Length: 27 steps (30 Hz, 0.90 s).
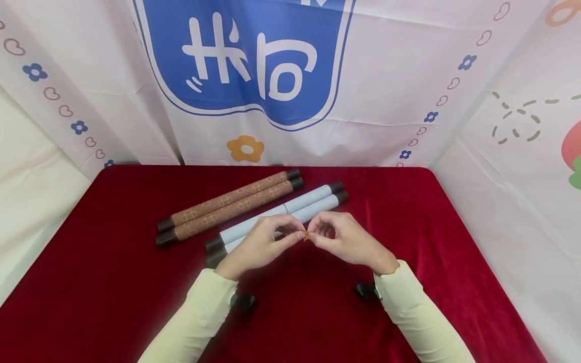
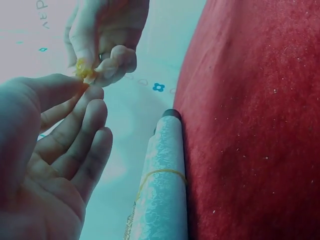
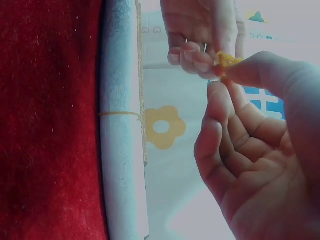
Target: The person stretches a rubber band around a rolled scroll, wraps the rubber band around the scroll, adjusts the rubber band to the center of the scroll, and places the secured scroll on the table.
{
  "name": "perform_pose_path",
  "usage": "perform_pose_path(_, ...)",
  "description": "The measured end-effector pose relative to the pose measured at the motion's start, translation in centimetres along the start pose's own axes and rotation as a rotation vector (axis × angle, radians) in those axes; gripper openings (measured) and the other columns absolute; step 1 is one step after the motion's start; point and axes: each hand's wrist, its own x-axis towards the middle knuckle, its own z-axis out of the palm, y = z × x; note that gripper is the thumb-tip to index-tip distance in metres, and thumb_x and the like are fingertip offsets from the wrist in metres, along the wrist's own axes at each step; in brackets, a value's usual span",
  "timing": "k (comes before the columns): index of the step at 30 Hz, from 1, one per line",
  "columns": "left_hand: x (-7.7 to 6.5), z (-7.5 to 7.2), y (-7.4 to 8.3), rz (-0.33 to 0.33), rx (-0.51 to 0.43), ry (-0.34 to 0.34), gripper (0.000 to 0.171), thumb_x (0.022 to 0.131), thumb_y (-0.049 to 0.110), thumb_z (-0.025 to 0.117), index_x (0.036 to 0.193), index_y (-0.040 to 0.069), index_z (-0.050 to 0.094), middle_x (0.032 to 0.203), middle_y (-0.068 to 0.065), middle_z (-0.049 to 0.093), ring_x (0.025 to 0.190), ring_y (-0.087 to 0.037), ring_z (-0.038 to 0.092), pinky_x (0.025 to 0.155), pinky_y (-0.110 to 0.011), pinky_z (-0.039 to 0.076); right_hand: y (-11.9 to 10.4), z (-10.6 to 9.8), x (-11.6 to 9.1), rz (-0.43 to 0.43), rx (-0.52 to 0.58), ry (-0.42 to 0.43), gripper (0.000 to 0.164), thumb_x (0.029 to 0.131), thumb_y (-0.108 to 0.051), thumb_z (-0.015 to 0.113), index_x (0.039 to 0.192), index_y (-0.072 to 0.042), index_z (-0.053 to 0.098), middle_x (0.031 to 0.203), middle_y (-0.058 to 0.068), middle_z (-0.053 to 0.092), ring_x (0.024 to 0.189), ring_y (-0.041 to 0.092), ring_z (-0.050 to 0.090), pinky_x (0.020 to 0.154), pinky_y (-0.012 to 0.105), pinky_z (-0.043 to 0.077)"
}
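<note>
Fingers (image 2: 95, 117) of the left hand (image 1: 259, 245) and right hand (image 1: 353, 243) pinch a small, tangled yellow bundle (image 1: 306, 235), possibly thin rubber, between them near the centre of the head view. It should be light, soft and stretchy; gripping opposite edges seems surest.

Left sleeve (image 1: 188, 320): pale yellow, plain, long, ending at wrist. Right sleeve (image 1: 415, 312): same pale yellow, lightly creased. Black, blocky left unit (image 1: 247, 303) beneath left cuff (image 1: 222, 280); similar black right unit (image 1: 362, 291) beside right cuff (image 1: 391, 276).
</note>
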Motion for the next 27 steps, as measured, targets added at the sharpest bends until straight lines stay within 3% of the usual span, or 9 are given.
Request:
perform_pose_path(6, -0.01, -0.16, 0.13, -0.006, 0.013, 0.02, 0.008, 0.102, 0.012, 0.069, 0.104, 0.01, 0.076, 0.099, -0.011, 0.079, 0.09, -0.009, 0.074, 0.089, -0.031, 0.061, -0.03, -0.46, -0.05, -0.016, -0.032, 0.066, 0.012, 0.097, -0.009, 0.071, 0.108, -0.012, 0.074, 0.097, -0.005, 0.073, 0.086, 0.011, 0.067, 0.082, 0.033, 0.06)
perform_pose_path(15, 0.06, 0.0, 0.08, -0.033, 0.04, 0.077, 0.008, 0.102, 0.015, 0.069, 0.101, 0.011, 0.076, 0.096, -0.009, 0.079, 0.084, -0.007, 0.071, 0.084, -0.03, 0.06, 0.22, 0.0, 0.08, -0.065, -0.011, 0.051, 0.009, 0.093, -0.013, 0.08, 0.097, -0.018, 0.074, 0.088, -0.008, 0.071, 0.078, 0.01, 0.065, 0.072, 0.027, 0.058)
perform_pose_path(27, -0.06, 0.37, -0.17, -0.04, -0.023, 0.034, 0.013, 0.1, 0.014, 0.071, 0.112, 0.01, 0.076, 0.1, 0.0, 0.078, 0.088, -0.009, 0.071, 0.085, -0.029, 0.059, 0.01, 0.3, 0.03, -0.068, -0.02, 0.054, 0.005, 0.097, -0.016, 0.076, 0.099, -0.011, 0.075, 0.09, -0.006, 0.071, 0.08, 0.009, 0.064, 0.074, 0.027, 0.057)
